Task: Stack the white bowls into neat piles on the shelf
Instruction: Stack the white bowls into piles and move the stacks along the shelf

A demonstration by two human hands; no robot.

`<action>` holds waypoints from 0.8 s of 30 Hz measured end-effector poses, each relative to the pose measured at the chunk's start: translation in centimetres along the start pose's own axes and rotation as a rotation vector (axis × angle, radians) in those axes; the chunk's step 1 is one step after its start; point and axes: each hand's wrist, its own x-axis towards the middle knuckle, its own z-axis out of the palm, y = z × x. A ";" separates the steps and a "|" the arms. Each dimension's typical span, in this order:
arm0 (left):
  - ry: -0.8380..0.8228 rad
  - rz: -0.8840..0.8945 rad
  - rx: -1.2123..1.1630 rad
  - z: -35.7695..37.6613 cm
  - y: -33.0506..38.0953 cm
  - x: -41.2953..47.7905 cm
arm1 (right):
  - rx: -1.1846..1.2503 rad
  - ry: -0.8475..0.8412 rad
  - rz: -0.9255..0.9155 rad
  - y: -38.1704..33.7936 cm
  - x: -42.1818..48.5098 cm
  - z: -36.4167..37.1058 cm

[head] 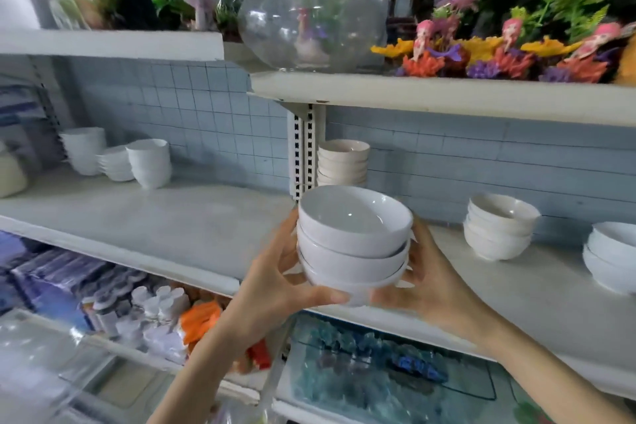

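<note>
Hands first: your left hand (275, 272) and right hand (433, 272) grip the three-bowl stack (354, 262) above the edge of the shelf (172, 227). Its top bowl (354, 217) sits slightly askew; tilt toward the twelve-o'clock pile (342, 162) and it may slide off.

The pale shelf (172, 217) carries three white bowl piles (115, 163) huddled at its back left. A cream pile (342, 162) stands beside the slotted upright (303, 148). A short pile (499, 227) and a wider pile (611, 255) sit apart further right.
</note>
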 end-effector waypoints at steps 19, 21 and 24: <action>0.046 0.000 0.134 -19.9 -7.4 10.5 | 0.021 -0.087 -0.022 4.6 22.0 11.0; 0.047 0.005 0.149 -22.0 -8.1 10.8 | 0.020 -0.089 -0.017 4.8 23.5 12.5; 0.042 0.004 0.154 -25.1 -9.1 11.3 | 0.023 -0.085 0.002 4.8 25.6 15.0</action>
